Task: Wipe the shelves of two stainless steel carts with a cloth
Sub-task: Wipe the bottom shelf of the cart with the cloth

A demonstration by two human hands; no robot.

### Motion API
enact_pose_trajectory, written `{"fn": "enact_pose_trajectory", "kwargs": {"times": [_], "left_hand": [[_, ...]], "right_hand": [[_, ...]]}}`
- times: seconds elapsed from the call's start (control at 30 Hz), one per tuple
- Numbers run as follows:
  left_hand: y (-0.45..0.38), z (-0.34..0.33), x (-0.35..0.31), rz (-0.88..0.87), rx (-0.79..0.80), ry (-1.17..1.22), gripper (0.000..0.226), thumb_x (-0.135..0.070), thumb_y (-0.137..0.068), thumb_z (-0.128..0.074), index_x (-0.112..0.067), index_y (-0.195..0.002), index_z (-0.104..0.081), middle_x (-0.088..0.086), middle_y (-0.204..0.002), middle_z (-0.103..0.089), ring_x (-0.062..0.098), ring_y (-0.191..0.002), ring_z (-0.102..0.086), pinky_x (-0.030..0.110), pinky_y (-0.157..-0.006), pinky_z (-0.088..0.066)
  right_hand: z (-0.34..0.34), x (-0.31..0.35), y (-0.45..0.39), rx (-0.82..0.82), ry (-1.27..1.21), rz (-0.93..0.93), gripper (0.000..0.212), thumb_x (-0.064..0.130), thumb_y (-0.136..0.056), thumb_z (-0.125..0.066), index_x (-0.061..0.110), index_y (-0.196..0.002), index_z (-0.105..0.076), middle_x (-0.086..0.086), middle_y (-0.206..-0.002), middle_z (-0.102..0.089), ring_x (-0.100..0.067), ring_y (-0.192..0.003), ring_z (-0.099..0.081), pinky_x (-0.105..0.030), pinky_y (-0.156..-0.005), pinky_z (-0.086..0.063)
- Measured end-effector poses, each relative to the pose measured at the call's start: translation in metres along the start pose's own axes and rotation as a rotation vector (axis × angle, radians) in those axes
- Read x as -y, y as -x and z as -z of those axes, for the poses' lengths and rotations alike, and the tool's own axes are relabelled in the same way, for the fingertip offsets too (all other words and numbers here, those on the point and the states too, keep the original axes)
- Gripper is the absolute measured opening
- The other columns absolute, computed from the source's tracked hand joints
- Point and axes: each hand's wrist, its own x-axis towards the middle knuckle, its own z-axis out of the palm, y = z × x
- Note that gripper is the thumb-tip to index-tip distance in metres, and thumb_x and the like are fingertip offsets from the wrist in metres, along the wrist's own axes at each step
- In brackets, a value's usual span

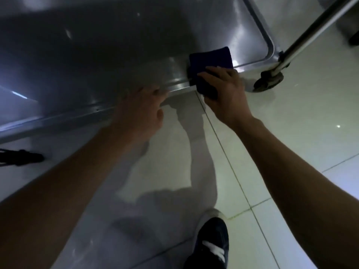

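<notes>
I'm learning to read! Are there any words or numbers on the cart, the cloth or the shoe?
No words or numbers can be read here.
Cart shelf: bare metal, no label.
Cloth: plain dark blue.
Shoe: white marks only, no letters.

A dark shoe with white laces stands on the shiny tile floor, near the bottom.
</notes>
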Motion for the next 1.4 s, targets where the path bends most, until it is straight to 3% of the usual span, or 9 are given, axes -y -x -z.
{"fn": "enact_pose_trajectory", "kwargs": {"times": [0.13,0.33,0.57,0.73,0.87,1.17,1.23,1.3,1.4], "left_hand": [[0.047,0.031,-0.009,0.067,0.126,0.053,0.051,-0.028,-0.094,-0.055,-0.022,-0.145,-0.049,0.006,-0.147,-0.050,0.030,-0.135,-0.046,0.052,-0.110,-0.037],[0.142,0.124,-0.035,0.097,0.236,0.020,0.049,-0.032,-0.099,-0.049,-0.026,-0.147,-0.043,0.001,-0.139,-0.054,0.027,-0.126,-0.051,0.047,-0.099,-0.046],[0.213,0.270,-0.072,0.183,0.302,0.146,0.043,-0.028,-0.102,-0.044,-0.023,-0.144,-0.047,0.005,-0.136,-0.054,0.028,-0.119,-0.051,0.049,-0.096,-0.048],[0.254,0.382,-0.098,0.204,0.285,0.224,0.045,-0.029,-0.102,-0.047,-0.023,-0.146,-0.049,0.003,-0.145,-0.052,0.025,-0.129,-0.049,0.047,-0.103,-0.046],[0.274,0.460,-0.129,0.159,0.274,0.233,0.039,-0.026,-0.100,-0.048,-0.018,-0.137,-0.056,0.008,-0.135,-0.058,0.028,-0.120,-0.054,0.049,-0.095,-0.050],[0.261,0.596,-0.215,0.066,0.223,0.136,0.044,-0.035,-0.102,-0.046,-0.022,-0.144,-0.048,0.000,-0.144,-0.052,0.023,-0.130,-0.047,0.045,-0.106,-0.043],[0.243,0.619,-0.243,0.053,0.195,0.156,0.045,-0.035,-0.102,-0.047,-0.025,-0.146,-0.046,-0.002,-0.145,-0.051,0.022,-0.131,-0.046,0.047,-0.107,-0.042],[0.222,0.639,-0.274,0.014,0.156,0.197,0.046,-0.034,-0.101,-0.051,-0.024,-0.146,-0.047,-0.001,-0.143,-0.054,0.023,-0.130,-0.048,0.048,-0.106,-0.043],[0.192,0.664,-0.318,-0.042,0.083,0.232,0.036,-0.028,-0.099,-0.056,-0.021,-0.135,-0.057,0.003,-0.130,-0.062,0.027,-0.118,-0.057,0.048,-0.097,-0.049]], "right_hand": [[0.029,0.039,0.025,0.113,-0.060,0.087,0.048,0.011,-0.086,-0.062,0.017,-0.133,-0.062,-0.004,-0.136,-0.062,-0.034,-0.121,-0.053,-0.049,-0.099,-0.045],[0.106,0.109,0.074,0.209,-0.362,0.016,0.036,0.007,-0.087,-0.062,0.019,-0.120,-0.069,0.000,-0.110,-0.071,-0.023,-0.098,-0.065,-0.045,-0.084,-0.054],[0.258,0.191,0.139,0.346,-0.415,0.039,0.044,-0.001,-0.085,-0.060,0.018,-0.124,-0.066,0.003,-0.113,-0.069,-0.026,-0.101,-0.062,-0.045,-0.082,-0.051],[0.389,0.238,0.167,0.431,-0.310,0.137,0.045,0.005,-0.090,-0.062,0.019,-0.133,-0.062,0.004,-0.123,-0.066,-0.025,-0.103,-0.057,-0.044,-0.087,-0.048],[0.482,0.261,0.183,0.391,-0.379,0.102,0.041,0.004,-0.091,-0.062,0.017,-0.130,-0.062,0.005,-0.120,-0.067,-0.021,-0.101,-0.057,-0.039,-0.089,-0.048],[0.661,0.260,0.192,0.171,-0.580,-0.098,0.045,0.006,-0.088,-0.063,0.031,-0.126,-0.062,0.020,-0.110,-0.066,-0.002,-0.102,-0.056,-0.020,-0.085,-0.044],[0.691,0.246,0.189,0.130,-0.610,-0.116,0.047,0.006,-0.088,-0.063,0.034,-0.126,-0.061,0.021,-0.112,-0.066,-0.003,-0.105,-0.058,-0.023,-0.087,-0.047],[0.718,0.226,0.184,0.102,-0.609,-0.128,0.046,0.007,-0.088,-0.063,0.032,-0.127,-0.061,0.017,-0.112,-0.067,-0.008,-0.106,-0.060,-0.033,-0.090,-0.049],[0.753,0.194,0.175,0.092,-0.588,-0.122,0.047,0.008,-0.087,-0.066,0.032,-0.128,-0.061,0.015,-0.113,-0.068,-0.012,-0.106,-0.060,-0.039,-0.090,-0.050]]}}
